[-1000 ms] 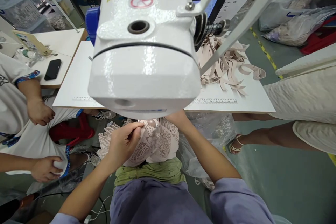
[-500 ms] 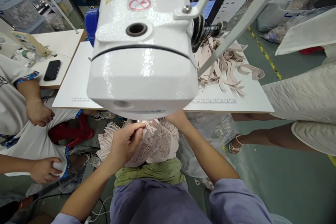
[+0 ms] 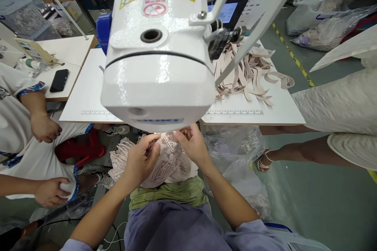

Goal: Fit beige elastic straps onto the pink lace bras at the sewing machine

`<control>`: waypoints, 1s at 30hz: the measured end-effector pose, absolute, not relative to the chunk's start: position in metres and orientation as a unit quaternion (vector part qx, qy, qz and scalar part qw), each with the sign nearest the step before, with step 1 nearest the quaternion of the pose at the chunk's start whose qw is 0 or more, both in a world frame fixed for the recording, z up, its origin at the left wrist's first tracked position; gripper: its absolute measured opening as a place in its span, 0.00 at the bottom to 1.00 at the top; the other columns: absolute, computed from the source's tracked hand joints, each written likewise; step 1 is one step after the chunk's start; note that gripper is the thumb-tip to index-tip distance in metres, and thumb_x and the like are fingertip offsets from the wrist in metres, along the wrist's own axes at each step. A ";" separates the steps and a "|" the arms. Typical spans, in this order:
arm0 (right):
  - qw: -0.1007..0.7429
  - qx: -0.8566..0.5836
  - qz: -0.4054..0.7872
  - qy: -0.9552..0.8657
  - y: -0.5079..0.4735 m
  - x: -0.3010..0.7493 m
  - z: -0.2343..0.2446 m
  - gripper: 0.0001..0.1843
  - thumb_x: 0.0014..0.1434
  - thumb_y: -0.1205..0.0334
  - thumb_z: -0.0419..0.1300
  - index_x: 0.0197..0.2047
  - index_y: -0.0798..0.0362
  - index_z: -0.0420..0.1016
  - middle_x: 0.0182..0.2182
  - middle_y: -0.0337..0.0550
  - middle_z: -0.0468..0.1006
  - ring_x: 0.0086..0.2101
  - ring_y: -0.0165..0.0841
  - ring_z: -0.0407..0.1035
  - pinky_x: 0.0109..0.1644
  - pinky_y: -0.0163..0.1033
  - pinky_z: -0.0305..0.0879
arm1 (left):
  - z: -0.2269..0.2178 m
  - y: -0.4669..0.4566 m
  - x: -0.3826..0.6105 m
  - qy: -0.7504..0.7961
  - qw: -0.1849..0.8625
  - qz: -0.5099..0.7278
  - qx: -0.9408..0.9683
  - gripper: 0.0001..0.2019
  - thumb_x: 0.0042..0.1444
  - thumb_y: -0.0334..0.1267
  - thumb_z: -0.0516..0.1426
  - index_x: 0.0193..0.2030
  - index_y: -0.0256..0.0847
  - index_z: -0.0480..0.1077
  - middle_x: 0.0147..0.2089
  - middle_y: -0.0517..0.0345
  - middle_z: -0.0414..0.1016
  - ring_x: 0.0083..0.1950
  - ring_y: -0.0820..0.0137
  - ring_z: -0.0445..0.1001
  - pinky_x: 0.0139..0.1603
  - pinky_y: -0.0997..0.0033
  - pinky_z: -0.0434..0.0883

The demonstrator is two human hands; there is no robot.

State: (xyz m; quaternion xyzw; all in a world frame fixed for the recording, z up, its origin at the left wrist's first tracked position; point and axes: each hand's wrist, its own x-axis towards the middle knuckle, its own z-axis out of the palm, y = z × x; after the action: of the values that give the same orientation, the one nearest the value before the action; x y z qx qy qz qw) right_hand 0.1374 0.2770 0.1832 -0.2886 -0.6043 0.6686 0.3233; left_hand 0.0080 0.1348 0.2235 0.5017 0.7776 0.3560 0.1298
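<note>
Pale pink lace fabric point(image 3: 165, 160), probably bra pieces, lies bunched over my lap beneath the head of a white sewing machine point(image 3: 159, 86). My left hand point(image 3: 143, 157) pinches the top edge of the lace from the left, thumb against fingers. On the other side, my right hand point(image 3: 193, 143) grips the same lace edge with thumb and fingertips. A short stretch of lace runs between the two hands, just under the machine's front. The needle area is hidden behind the machine head.
Beige fabric strips point(image 3: 244, 70) are heaped on the white table point(image 3: 282, 113) at right, beside a control screen point(image 3: 229, 11). A seated person's hand point(image 3: 45, 127) is at left, near a phone point(image 3: 59, 80). Another person in light clothing point(image 3: 338, 106) stands at right. Plastic bags point(image 3: 235, 145) hang below the table.
My right hand has come from behind the machine's front edge, back toward me and slightly left, onto the lace. My left hand has stayed nearly in place.
</note>
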 end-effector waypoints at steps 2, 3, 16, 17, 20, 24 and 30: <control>0.312 -0.294 0.679 -0.596 0.268 0.142 0.185 0.20 0.58 0.48 0.66 0.45 0.50 0.66 0.34 0.37 0.68 0.32 0.29 0.64 0.36 0.34 0.63 | 0.223 0.134 0.010 0.777 0.141 0.367 0.491 0.11 0.66 0.39 0.53 0.53 0.43 0.70 0.30 0.61 0.77 0.28 0.72 0.75 0.28 0.76 0.65; 0.304 -0.301 0.689 -0.585 0.265 0.144 0.186 0.20 0.57 0.48 0.66 0.45 0.50 0.66 0.33 0.37 0.68 0.30 0.29 0.63 0.34 0.34 0.62 | 0.222 0.133 0.012 0.777 0.150 0.374 0.484 0.10 0.66 0.40 0.53 0.52 0.43 0.69 0.31 0.60 0.77 0.29 0.72 0.75 0.27 0.76 0.64; 0.233 -0.321 0.754 -0.524 0.224 0.195 0.179 0.16 0.55 0.48 0.68 0.39 0.51 0.77 0.35 0.41 0.78 0.35 0.34 0.71 0.41 0.37 0.69 | 0.220 0.115 0.053 0.685 0.395 0.456 0.408 0.11 0.64 0.44 0.55 0.45 0.39 0.71 0.38 0.53 0.77 0.37 0.69 0.75 0.33 0.73 0.71; 0.228 -0.320 0.753 -0.528 0.222 0.199 0.178 0.16 0.55 0.48 0.68 0.39 0.51 0.77 0.35 0.41 0.78 0.35 0.34 0.71 0.41 0.37 0.69 | 0.221 0.115 0.054 0.677 0.406 0.464 0.402 0.11 0.64 0.45 0.56 0.45 0.39 0.72 0.40 0.52 0.77 0.39 0.68 0.75 0.35 0.73 0.72; 0.209 -0.313 0.754 -0.538 0.217 0.207 0.180 0.15 0.56 0.49 0.68 0.40 0.51 0.78 0.34 0.40 0.77 0.34 0.32 0.70 0.40 0.37 0.67 | 0.222 0.117 0.056 0.677 0.410 0.476 0.385 0.11 0.63 0.45 0.56 0.42 0.39 0.74 0.38 0.54 0.77 0.37 0.69 0.74 0.36 0.73 0.72; 0.178 -0.289 0.758 -0.557 0.210 0.215 0.184 0.14 0.58 0.50 0.67 0.42 0.51 0.78 0.35 0.41 0.78 0.34 0.32 0.70 0.38 0.36 0.66 | 0.219 0.118 0.060 0.679 0.442 0.473 0.346 0.14 0.63 0.48 0.55 0.37 0.39 0.73 0.29 0.59 0.71 0.29 0.72 0.69 0.29 0.74 0.68; 0.161 -0.285 0.726 -0.605 0.205 0.218 0.189 0.13 0.59 0.51 0.65 0.42 0.52 0.79 0.34 0.40 0.78 0.31 0.30 0.67 0.34 0.35 0.62 | 0.212 0.117 0.062 0.657 0.486 0.482 0.316 0.19 0.64 0.53 0.54 0.31 0.39 0.70 0.25 0.61 0.67 0.25 0.74 0.65 0.27 0.74 0.65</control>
State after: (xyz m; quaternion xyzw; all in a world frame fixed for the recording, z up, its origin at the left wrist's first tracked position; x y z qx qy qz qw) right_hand 0.2178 0.2045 0.1893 -0.2854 -0.6048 0.7258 0.1612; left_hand 0.0618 0.1166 0.2119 0.3164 0.6570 0.4818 0.4859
